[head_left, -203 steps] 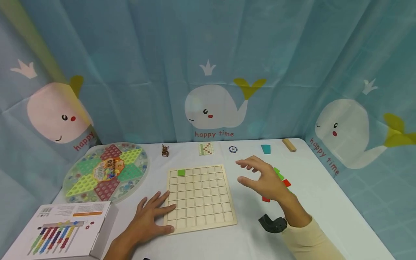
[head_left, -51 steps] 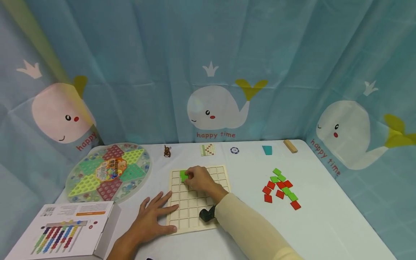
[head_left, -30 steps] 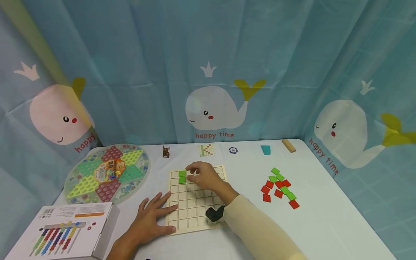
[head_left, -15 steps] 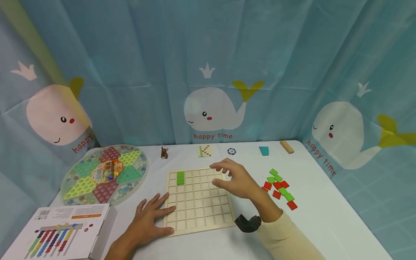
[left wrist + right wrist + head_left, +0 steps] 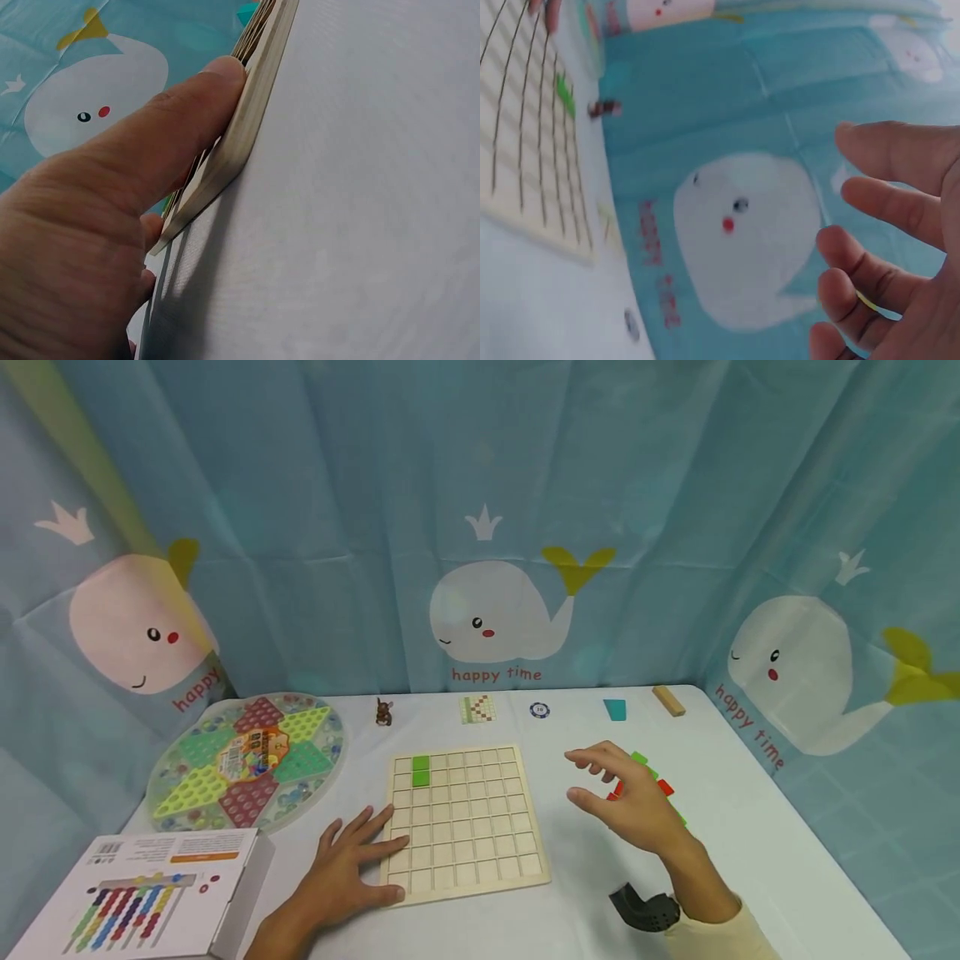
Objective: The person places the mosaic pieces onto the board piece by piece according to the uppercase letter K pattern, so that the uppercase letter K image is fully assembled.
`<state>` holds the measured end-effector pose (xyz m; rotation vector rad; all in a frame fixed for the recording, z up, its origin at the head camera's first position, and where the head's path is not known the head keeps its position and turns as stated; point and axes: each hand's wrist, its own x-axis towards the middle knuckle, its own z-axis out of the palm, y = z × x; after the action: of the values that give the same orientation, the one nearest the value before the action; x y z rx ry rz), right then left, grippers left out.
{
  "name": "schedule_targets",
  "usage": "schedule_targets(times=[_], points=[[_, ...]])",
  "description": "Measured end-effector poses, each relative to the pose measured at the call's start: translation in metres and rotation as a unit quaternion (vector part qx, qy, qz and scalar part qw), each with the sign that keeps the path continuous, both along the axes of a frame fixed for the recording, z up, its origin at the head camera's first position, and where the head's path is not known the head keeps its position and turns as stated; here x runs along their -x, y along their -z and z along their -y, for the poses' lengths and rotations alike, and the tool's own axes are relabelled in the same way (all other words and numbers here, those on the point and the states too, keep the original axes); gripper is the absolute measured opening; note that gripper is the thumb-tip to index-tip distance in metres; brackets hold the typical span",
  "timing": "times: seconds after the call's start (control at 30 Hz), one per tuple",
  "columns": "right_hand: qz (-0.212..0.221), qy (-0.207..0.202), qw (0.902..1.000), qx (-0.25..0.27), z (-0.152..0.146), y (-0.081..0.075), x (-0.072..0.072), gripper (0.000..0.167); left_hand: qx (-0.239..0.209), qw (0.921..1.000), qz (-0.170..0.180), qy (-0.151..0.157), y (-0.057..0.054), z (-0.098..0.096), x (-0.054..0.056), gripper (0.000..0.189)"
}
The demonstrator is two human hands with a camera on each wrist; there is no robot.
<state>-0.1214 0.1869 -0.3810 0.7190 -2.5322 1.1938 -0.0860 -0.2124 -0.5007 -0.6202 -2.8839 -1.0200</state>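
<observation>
A wooden grid board (image 5: pixel 468 827) lies on the table, with two green square tiles (image 5: pixel 421 771) one below the other near its top left corner. My left hand (image 5: pixel 337 872) rests spread at the board's left edge. In the left wrist view, the left thumb (image 5: pixel 172 120) lies along the rim of the board (image 5: pixel 259 97). Right of the board, my right hand (image 5: pixel 633 802) is raised with parted fingers, holding nothing. It partly hides the loose red tiles (image 5: pixel 665 787) and green tiles (image 5: pixel 638 757). The right wrist view shows the right hand's fingers (image 5: pixel 892 150) loosely bent.
Along the back lie a small brown figurine (image 5: pixel 384 712), a patterned card (image 5: pixel 478 709), a round chip (image 5: pixel 539 710), a teal piece (image 5: pixel 616 709) and a wooden block (image 5: pixel 668 701). A round marble game board (image 5: pixel 251 760) and a white box (image 5: pixel 150 893) stand left.
A second green tile now sits below the first on the board. The right hand placed it, let go and moved right toward the loose tiles. The left hand stayed at the board's edge.
</observation>
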Motion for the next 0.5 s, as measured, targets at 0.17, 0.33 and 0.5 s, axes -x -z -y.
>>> schedule_targets(times=[0.17, 0.33, 0.5], points=[[-0.003, 0.066, 0.9976, -0.021, -0.031, 0.006, -0.008, 0.042, -0.002, 1.0000, -0.001, 0.002, 0.001, -0.002, 0.000, 0.067], [0.010, 0.127, 0.9913, -0.034, -0.065, 0.021, -0.013, 0.040, 0.004, 1.0000, 0.000, 0.007, 0.001, -0.002, 0.000, 0.068], [0.018, 0.186, 0.9816, -0.038, -0.105, 0.052, -0.009, 0.039, 0.012, 0.9999, 0.002, 0.006, -0.001, 0.000, 0.000, 0.068]])
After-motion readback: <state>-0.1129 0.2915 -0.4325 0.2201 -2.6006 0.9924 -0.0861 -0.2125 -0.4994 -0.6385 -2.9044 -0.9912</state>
